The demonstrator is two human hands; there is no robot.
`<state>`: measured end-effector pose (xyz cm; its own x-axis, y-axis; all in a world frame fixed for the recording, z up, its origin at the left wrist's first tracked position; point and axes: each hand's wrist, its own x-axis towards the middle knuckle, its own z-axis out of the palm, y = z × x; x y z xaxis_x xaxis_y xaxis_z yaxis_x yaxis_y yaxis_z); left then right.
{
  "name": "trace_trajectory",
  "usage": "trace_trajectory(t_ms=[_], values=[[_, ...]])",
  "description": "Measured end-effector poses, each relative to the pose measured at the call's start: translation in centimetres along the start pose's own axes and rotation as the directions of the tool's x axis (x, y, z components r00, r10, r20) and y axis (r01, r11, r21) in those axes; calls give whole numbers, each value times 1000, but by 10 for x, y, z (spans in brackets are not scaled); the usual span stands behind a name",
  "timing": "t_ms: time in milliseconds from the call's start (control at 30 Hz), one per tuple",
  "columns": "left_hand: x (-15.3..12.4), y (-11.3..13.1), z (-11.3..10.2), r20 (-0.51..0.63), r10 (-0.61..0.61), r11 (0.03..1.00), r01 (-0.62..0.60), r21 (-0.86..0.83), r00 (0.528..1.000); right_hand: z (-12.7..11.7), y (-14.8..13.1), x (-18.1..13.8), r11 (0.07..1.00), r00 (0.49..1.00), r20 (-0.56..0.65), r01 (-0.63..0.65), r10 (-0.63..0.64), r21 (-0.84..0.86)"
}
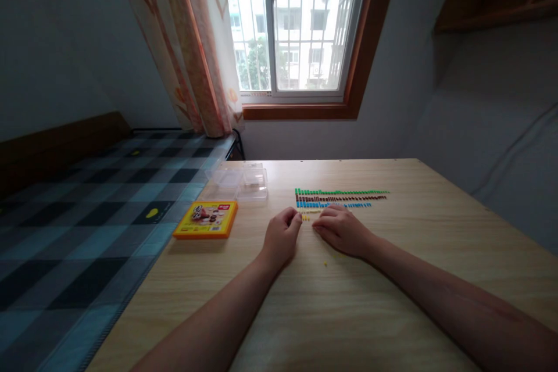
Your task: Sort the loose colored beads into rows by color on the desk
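Note:
Both my hands rest on a light wooden table point(392, 314). My left hand point(282, 235) is curled, its fingertips pinched beside a few tiny yellow pieces point(306, 218). My right hand point(342, 228) lies knuckles up just right of them, fingers bent down onto the table. Just beyond the hands lie three neat rows of tiny pieces: a green row point(340, 191), a brown row point(344, 198) and a blue row point(333, 205). One loose yellow piece point(325, 263) lies nearer to me.
A yellow flat box point(206, 220) lies at the table's left edge, with a clear plastic case point(242, 182) behind it. A bed with a checked cover point(87, 226) adjoins the table on the left. Window and curtain stand behind.

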<state>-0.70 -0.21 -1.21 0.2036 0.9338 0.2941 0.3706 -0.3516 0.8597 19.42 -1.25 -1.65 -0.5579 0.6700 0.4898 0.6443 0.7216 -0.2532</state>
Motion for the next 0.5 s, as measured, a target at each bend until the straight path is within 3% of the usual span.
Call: trace_trajectory(t_ms=[500], values=[[-1,-1,0,10,-1,1000,1,-4,1000,1,3,-1,1000,996,-84,0,2,27]])
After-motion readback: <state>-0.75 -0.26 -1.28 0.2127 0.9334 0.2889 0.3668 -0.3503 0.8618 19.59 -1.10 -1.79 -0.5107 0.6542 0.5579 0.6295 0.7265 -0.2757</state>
